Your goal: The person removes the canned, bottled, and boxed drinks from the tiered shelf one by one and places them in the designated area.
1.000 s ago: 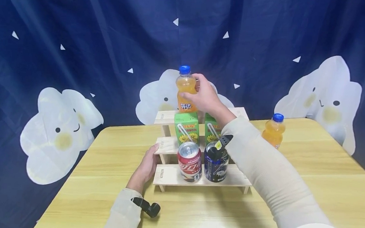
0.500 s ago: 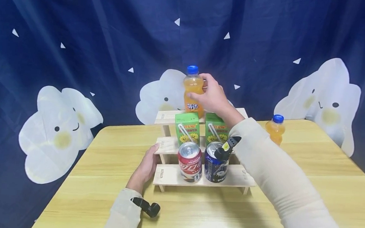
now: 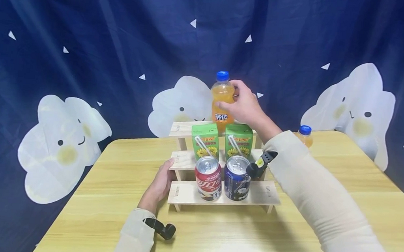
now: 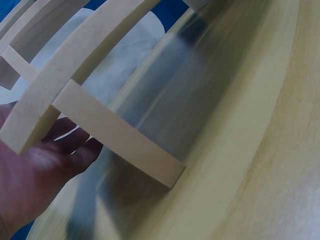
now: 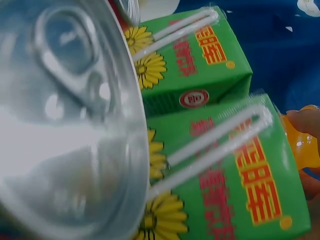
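My right hand (image 3: pixel 245 105) grips an upright orange drink bottle (image 3: pixel 222 98) with a blue cap at the top tier of a wooden three-tier rack (image 3: pixel 186 195); green boxes hide the bottle's base. My left hand (image 3: pixel 161 181) holds the rack's left side at the middle tier; in the left wrist view its fingers (image 4: pixel 75 145) curl under a board. Two green drink boxes (image 3: pixel 205 140) (image 3: pixel 239 140) stand on the middle tier. A red can (image 3: pixel 208 180) and a dark blue can (image 3: pixel 237 180) stand on the lowest tier.
A second orange bottle (image 3: pixel 304 137) stands on the wooden table (image 3: pixel 348 173) to the right, partly behind my right sleeve. Behind the table hangs a dark blue curtain (image 3: pixel 124 25) with white clouds and triangles.
My right hand has moved the orange bottle rightward along the top tier, from near the left box to between the two boxes. My left hand keeps its place on the rack.
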Tool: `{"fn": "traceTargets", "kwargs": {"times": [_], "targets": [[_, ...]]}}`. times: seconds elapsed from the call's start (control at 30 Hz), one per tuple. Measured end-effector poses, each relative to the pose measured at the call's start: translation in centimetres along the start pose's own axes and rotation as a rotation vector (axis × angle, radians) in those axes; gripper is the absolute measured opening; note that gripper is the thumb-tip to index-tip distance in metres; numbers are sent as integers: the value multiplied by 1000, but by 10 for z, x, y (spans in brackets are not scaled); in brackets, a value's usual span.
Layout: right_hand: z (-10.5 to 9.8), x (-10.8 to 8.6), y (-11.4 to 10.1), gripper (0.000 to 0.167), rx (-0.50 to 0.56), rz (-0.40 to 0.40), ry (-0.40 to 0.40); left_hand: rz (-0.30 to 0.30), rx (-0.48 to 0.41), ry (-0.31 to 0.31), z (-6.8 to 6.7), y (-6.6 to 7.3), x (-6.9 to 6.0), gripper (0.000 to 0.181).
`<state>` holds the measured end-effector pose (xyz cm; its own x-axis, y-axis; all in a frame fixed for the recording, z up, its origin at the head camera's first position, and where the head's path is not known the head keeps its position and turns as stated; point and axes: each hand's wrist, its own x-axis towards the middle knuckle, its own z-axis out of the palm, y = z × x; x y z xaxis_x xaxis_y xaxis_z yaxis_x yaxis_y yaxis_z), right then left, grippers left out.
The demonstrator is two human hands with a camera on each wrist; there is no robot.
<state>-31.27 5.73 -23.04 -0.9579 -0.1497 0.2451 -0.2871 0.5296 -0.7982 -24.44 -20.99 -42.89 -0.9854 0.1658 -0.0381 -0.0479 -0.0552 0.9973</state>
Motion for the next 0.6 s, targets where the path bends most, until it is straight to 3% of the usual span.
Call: {"fn": "traceTargets", "kwargs": {"times": [0.6], "targets": [[-38,-14,25,72,-23,39,49,10,-1,-29,-1,0,0,63]]}}
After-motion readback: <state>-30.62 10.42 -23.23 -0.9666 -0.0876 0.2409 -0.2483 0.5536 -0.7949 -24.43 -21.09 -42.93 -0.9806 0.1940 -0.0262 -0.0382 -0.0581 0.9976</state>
